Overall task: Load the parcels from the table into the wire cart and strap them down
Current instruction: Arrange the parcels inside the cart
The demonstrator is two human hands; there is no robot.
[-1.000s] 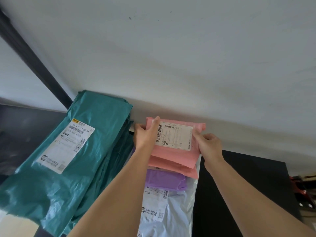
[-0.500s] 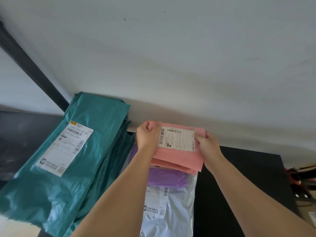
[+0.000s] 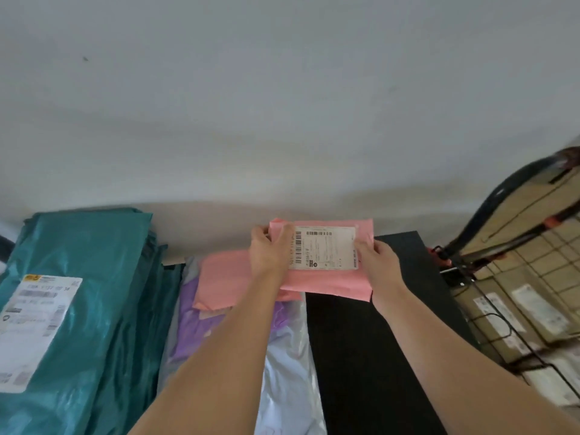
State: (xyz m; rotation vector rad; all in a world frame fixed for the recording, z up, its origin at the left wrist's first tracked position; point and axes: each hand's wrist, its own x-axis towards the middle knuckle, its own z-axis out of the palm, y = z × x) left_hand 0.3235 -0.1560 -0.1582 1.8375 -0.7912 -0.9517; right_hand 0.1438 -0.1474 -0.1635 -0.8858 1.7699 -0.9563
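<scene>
**A:** Where is the pink parcel?

**B:** Up off the bench, held flat between both hands close to the wall, with its shipping label facing up. Its right part hangs over bare black bench top. Its lower left corner overlaps the pile of soft parcels, and I cannot tell whether it touches them.

**A:** How is it held?

**B:** The left hand grasps the left end, thumb lying across the barcode edge of the label, fingers curled round behind. The right hand grips the right end, thumb on top beside the label's right edge.

**A:** What is in the pile?

**B:** A second pink parcel lies on top at the far end, just left of the held one. Under it is a purple parcel, and beneath that a silvery-white parcel that runs toward the near edge, partly hidden by the left forearm.

**A:** Further left?

**B:** A stack of teal parcels, just beside that pile. The top one carries a large white label, its print too blurred to read.

**A:** And the cart?

**B:** The wire cart stands at the right end of the bench. Behind its mesh lie cardboard boxes, some with white labels. A black handle curves up at its far side.
</scene>
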